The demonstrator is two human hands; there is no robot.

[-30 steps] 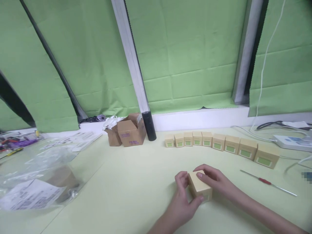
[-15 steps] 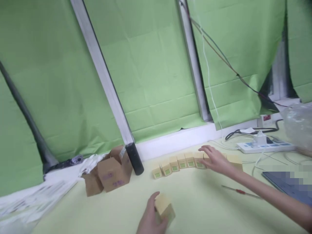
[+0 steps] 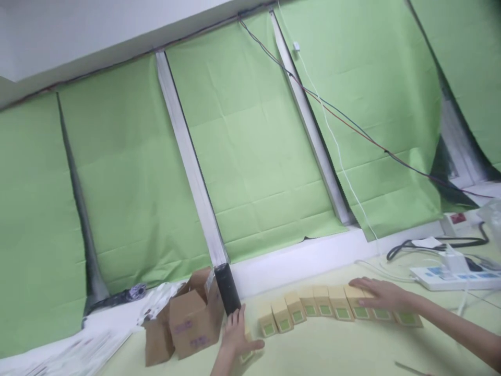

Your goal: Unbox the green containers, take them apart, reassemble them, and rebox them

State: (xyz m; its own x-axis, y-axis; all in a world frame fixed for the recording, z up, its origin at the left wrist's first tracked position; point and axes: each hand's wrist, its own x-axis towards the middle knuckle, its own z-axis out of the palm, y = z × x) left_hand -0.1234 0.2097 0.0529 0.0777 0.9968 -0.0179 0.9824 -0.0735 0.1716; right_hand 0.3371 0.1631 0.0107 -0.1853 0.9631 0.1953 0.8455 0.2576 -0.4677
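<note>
My left hand is around a small pale yellow box at the left end of a row. Its fingers point away from me and the thumb reaches across the box, which the hand partly hides. Small pale yellow boxes with green squares on their fronts stand side by side in a slightly curved line to the right. Over the right part of that line lies my right hand, its fingers stretched out across the box tops, holding nothing.
Brown cardboard boxes and a black cylinder stand left of the row. A white power strip with cables lies at the right. A thin rod-like tool shows at the bottom edge. Green sheets cover the windows.
My left hand has carried its small box from the near table to the row's left end. The right hand stays over the row's right part. The view has tilted upward.
</note>
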